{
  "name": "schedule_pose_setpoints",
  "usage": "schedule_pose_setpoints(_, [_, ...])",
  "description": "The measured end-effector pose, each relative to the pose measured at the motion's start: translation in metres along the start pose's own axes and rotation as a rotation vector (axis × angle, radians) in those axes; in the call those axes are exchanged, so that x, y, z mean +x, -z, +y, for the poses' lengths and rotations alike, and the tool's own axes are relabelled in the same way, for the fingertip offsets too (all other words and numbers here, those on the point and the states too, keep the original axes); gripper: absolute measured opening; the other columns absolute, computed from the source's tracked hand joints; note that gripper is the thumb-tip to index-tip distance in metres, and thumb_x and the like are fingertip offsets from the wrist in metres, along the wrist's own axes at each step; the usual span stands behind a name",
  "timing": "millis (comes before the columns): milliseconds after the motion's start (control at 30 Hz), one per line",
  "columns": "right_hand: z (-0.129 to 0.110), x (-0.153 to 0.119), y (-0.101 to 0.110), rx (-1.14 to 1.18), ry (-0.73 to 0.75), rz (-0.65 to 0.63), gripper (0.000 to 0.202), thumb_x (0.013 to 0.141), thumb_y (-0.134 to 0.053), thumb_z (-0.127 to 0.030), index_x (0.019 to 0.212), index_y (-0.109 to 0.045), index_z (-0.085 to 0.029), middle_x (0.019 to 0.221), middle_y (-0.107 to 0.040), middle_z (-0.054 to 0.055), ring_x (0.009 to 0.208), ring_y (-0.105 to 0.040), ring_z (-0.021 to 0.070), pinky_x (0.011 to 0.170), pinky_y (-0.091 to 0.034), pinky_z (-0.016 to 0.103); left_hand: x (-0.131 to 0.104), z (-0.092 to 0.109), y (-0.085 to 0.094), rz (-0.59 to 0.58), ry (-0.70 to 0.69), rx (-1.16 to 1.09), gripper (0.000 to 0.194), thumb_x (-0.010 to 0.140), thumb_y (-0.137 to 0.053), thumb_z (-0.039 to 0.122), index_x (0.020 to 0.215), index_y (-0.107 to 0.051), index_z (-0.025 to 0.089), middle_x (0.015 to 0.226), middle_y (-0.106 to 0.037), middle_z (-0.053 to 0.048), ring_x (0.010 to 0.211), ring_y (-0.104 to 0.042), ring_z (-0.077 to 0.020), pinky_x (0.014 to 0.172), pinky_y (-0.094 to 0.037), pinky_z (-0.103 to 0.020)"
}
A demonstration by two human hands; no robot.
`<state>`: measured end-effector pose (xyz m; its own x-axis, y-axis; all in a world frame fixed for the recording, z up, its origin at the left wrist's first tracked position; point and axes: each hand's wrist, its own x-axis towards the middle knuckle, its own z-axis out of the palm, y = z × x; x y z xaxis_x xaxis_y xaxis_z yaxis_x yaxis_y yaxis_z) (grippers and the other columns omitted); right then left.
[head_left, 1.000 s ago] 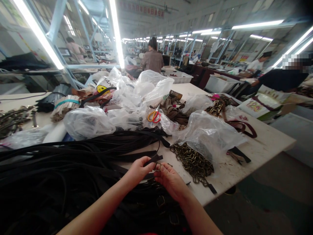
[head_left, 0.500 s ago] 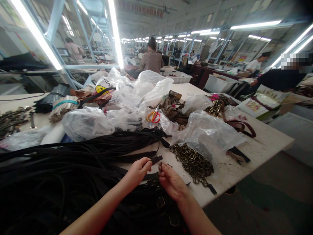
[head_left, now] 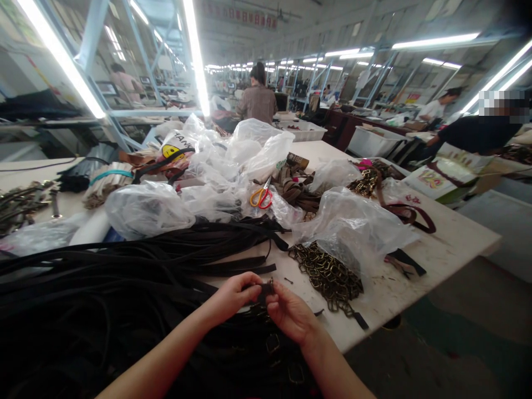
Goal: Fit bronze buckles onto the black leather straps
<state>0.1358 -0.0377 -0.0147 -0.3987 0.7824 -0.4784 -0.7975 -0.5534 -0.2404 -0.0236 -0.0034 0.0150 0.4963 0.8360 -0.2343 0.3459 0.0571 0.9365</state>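
My left hand [head_left: 238, 292] is closed on a black strap [head_left: 265, 290] near its end. Against that end, my right hand [head_left: 290, 311] pinches a small metal buckle [head_left: 271, 281], mostly covered by the fingers. The two hands almost touch, and whether the strap passes through the buckle cannot be seen. Below them hang dark straps with metal buckles [head_left: 272, 343]. To the right of my hands lies a heap of brass-coloured metal buckles [head_left: 328, 274]. One small metal piece [head_left: 288, 281] rests on the table just beyond my right hand.
Long black straps [head_left: 137, 246] cover the left of the white table [head_left: 453, 249]. Clear plastic bags [head_left: 353, 219], red-and-yellow-handled scissors [head_left: 261, 198] and brown straps [head_left: 297, 185] lie farther back. White bins [head_left: 376, 143] stand beyond, and a person in dark clothes [head_left: 477, 133] is at the right.
My hands have come together, and the strap end now meets the small buckle in my right fingers. Before, the strap end stuck out freely above my right hand.
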Motion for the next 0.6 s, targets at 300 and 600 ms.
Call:
schedule_pose_setpoints(300, [0.006, 0.005, -0.007, -0.061, -0.046, 0.023, 0.019, 0.065, -0.068, -0.011, 0.079, -0.056, -0.012, 0.068, -0.057, -0.001, 0.048, -0.049, 0.0009, 0.043, -0.043, 0.008, -0.004, 0.002, -0.004, 0.096, -0.136, 0.083, 0.022, 0.08, -0.044, 0.03, 0.096, -0.052, 0.018, 0.073, -0.056, 0.002, 0.07, -0.051, -0.0121, 0.067, -0.04, -0.023])
schedule_pose_setpoints(600, [0.012, 0.022, -0.01, -0.398, 0.151, 0.134, 0.029, 0.058, -0.074, -0.027, 0.073, -0.053, -0.014, 0.056, -0.051, -0.006, 0.048, -0.049, 0.0033, 0.047, -0.043, 0.013, 0.0, -0.017, -0.008, 0.198, -0.182, 0.186, 0.034, 0.083, -0.038, 0.027, 0.116, -0.042, 0.019, 0.088, -0.057, -0.003, 0.08, -0.052, -0.0145, 0.075, -0.041, -0.026])
